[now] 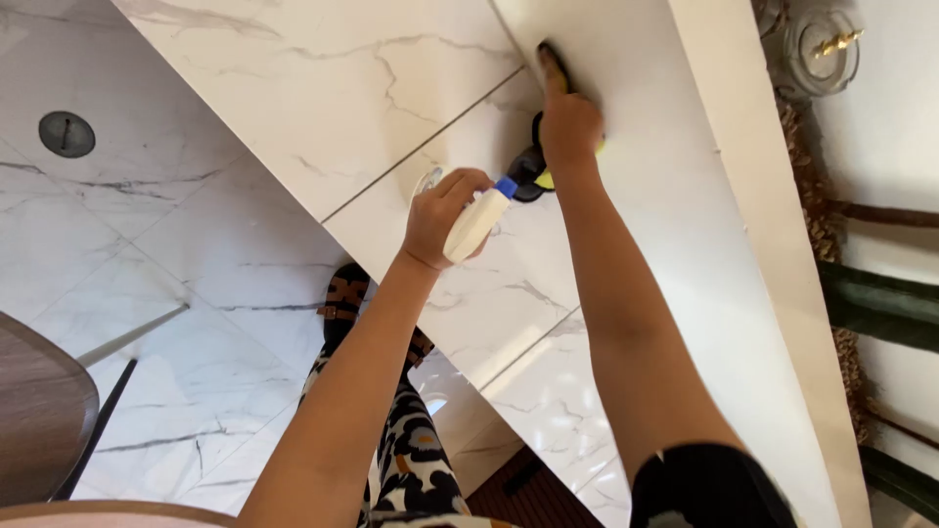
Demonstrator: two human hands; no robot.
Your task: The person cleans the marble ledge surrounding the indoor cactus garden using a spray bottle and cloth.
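While the right hand (569, 122) presses a yellow sponge (599, 149) flat against the pale wall panel (646, 244), only a sliver of that sponge shows past the knuckles; the fingers are stretched upward along the panel, palm clamped over the sponge, with the index fingertip reaching toward a seam. Just below the wrist, and touching or nearly touching it, sits the black trigger head (528, 174) of a spray bottle (476, 223). The left hand (442, 210) has its fingers clenched around the white body of the bottle, whose blue collar (506, 186) shows between hand and trigger (nozzle pointed at the panel). Both arms rise from the bottom of the view. Beneath them are patterned trousers (416, 469) and a sandalled foot (342, 298) on the glossy marble floor tiles (196, 274). A round floor drain (67, 134) lies well apart at upper left, and a wooden surface (39, 411) edges in at lower left.
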